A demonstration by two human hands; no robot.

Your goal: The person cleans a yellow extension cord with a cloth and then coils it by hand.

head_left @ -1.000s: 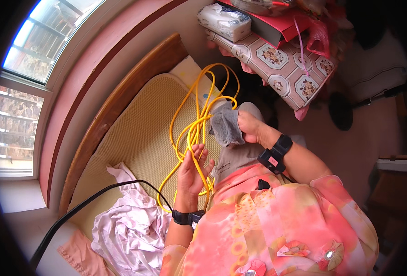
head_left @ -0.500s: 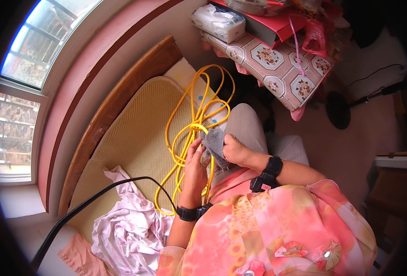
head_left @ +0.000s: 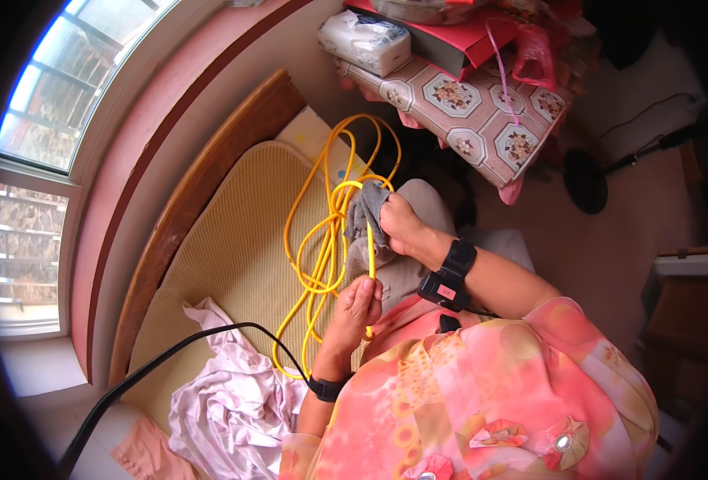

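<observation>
The left hand (head_left: 358, 306) gripped a yellow cable (head_left: 371, 254); the right hand (head_left: 402, 224), at its one o'clock, gripped a grey cloth (head_left: 359, 221).

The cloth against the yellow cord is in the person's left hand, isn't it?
No, the head view shows the cloth in the right hand; the left hand grips the cord lower down. The cloth is indeed against the yellow cord.

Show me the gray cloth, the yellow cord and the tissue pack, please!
Gray cloth (head_left: 359, 220): head view, on its crumpled middle.
Yellow cord (head_left: 371, 254): head view, on a straight stretch.
Tissue pack (head_left: 358, 46): head view, on its long side.
</observation>
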